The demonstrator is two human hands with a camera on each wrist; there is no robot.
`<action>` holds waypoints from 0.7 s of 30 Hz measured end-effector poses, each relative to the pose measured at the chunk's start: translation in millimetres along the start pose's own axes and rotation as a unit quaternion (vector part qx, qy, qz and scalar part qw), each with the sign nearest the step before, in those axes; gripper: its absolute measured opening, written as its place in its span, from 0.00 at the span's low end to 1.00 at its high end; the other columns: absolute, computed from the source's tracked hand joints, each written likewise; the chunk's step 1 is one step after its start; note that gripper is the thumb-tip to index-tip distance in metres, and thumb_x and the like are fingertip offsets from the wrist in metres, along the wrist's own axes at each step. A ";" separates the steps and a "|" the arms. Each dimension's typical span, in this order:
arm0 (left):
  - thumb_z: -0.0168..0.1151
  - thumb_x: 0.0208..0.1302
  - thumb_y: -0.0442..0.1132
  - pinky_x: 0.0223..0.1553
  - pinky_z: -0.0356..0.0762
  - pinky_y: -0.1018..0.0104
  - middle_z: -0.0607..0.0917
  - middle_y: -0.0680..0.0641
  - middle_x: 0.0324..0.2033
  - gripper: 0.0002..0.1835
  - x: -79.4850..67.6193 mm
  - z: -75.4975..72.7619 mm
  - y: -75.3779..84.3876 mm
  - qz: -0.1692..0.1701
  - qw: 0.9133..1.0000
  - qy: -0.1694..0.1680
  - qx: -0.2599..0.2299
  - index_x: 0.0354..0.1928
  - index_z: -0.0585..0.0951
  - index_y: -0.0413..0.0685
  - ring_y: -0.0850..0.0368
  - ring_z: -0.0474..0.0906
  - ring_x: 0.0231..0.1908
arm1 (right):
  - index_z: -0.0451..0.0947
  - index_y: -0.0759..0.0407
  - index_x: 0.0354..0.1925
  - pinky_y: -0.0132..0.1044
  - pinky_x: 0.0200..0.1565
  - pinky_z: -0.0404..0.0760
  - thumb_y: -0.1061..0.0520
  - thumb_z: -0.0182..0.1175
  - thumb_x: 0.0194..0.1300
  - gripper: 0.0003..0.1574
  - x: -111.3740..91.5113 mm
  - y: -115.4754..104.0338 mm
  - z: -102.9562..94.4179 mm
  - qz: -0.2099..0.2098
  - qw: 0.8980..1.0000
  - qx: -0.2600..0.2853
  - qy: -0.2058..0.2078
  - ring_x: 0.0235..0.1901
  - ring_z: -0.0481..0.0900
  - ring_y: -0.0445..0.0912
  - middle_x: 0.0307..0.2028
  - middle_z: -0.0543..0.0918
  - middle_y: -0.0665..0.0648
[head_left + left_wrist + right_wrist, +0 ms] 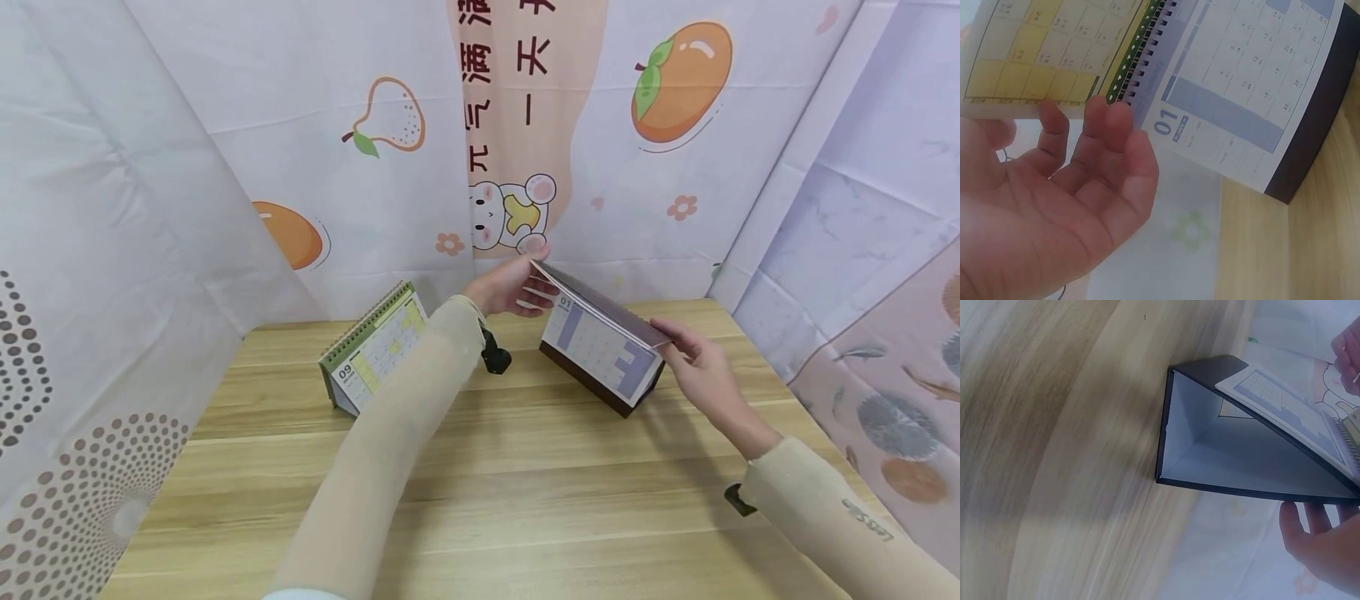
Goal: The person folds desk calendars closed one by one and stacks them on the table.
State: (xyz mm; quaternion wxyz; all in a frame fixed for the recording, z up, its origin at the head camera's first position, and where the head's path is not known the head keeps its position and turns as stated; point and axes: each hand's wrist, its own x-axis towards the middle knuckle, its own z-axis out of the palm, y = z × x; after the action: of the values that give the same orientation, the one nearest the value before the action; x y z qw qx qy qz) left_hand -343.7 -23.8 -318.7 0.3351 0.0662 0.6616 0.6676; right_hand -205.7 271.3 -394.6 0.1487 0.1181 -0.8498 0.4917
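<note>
A dark-based desk calendar (pixel 600 346) stands toward the right back of the table, its page marked 01 facing forward. Above its spiral binding a page (pixel 1041 50) with yellow blocks is raised at a slant. My left hand (pixel 517 287) is at the left end of that raised page, fingers curled in front and thumb partly hidden behind its edge. At the calendar's right end, my right hand (pixel 697 362) holds the upper corner. In the right wrist view, fingers (pixel 1294 528) touch the back panel; the thumb is out of sight there.
A green spiral desk calendar (pixel 378 342) marked 09 stands to the left, partly behind my left forearm. The wooden table (pixel 525 500) ends at a printed cloth (pixel 405 208) behind, with more cloth along both sides.
</note>
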 end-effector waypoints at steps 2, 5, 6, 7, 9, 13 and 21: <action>0.40 0.78 0.65 0.62 0.72 0.45 0.78 0.35 0.57 0.31 -1.9 -2.6 0.3 -0.012 1.000 -0.004 0.007 0.46 0.75 0.42 0.44 0.78 0.47 | 0.73 0.69 0.66 0.18 0.41 0.75 0.59 0.52 0.79 0.23 -0.1 -0.2 -0.1 0.004 1.000 0.001 -0.002 0.52 0.74 0.24 0.62 0.76 0.72; 0.42 0.77 0.66 0.59 0.75 0.47 0.80 0.39 0.50 0.32 -5.0 -6.7 -0.3 -0.026 0.999 -0.013 0.020 0.46 0.75 0.41 0.45 0.78 0.44 | 0.72 0.70 0.66 0.18 0.46 0.74 0.58 0.53 0.79 0.24 -0.5 -1.2 -0.4 0.011 1.000 0.009 -0.005 0.53 0.74 0.24 0.63 0.76 0.71; 0.42 0.77 0.66 0.57 0.76 0.48 0.81 0.41 0.47 0.32 -5.8 -7.9 -1.0 -0.029 0.999 -0.014 0.025 0.47 0.76 0.41 0.46 0.79 0.43 | 0.72 0.70 0.66 0.18 0.47 0.74 0.58 0.53 0.79 0.24 -0.7 -1.8 -0.5 0.014 1.000 0.013 -0.007 0.53 0.74 0.25 0.63 0.76 0.70; 0.43 0.77 0.66 0.56 0.77 0.49 0.80 0.41 0.46 0.32 -6.2 -9.0 -1.9 -0.029 0.999 -0.016 0.028 0.47 0.76 0.40 0.46 0.79 0.42 | 0.72 0.70 0.67 0.18 0.48 0.74 0.58 0.53 0.79 0.25 -1.0 -2.5 -0.6 0.018 1.000 0.016 -0.008 0.53 0.74 0.25 0.63 0.76 0.69; 0.45 0.76 0.65 0.52 0.79 0.52 0.80 0.41 0.46 0.31 -5.5 -11.5 -4.7 -0.029 0.999 -0.017 0.032 0.47 0.76 0.41 0.47 0.79 0.41 | 0.70 0.69 0.68 0.18 0.53 0.72 0.58 0.53 0.79 0.26 -2.0 -3.5 -0.8 0.027 0.999 0.029 -0.015 0.54 0.74 0.25 0.64 0.76 0.68; 0.47 0.76 0.63 0.46 0.81 0.57 0.80 0.39 0.47 0.28 -2.0 -15.7 -12.2 -0.025 0.999 -0.014 0.042 0.47 0.78 0.43 0.49 0.80 0.39 | 0.67 0.67 0.71 0.18 0.55 0.71 0.59 0.52 0.79 0.27 -4.3 -4.3 -1.5 0.049 0.997 0.052 -0.030 0.56 0.73 0.26 0.66 0.75 0.65; 0.54 0.75 0.58 0.41 0.81 0.62 0.84 0.44 0.37 0.22 -2.8 -19.3 -14.9 -0.015 0.997 -0.012 0.079 0.43 0.80 0.45 0.51 0.81 0.38 | 0.61 0.68 0.74 0.23 0.54 0.74 0.69 0.44 0.74 0.32 -1.2 -7.5 -4.4 0.062 0.989 0.116 -0.060 0.56 0.74 0.33 0.63 0.75 0.51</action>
State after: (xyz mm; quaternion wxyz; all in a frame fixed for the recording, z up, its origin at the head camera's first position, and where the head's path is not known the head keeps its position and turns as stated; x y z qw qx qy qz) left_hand -346.5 -43.0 -333.7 0.3468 0.0901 0.7091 0.6073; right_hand -201.3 271.6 -386.9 0.0517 0.1106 -0.7999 0.5876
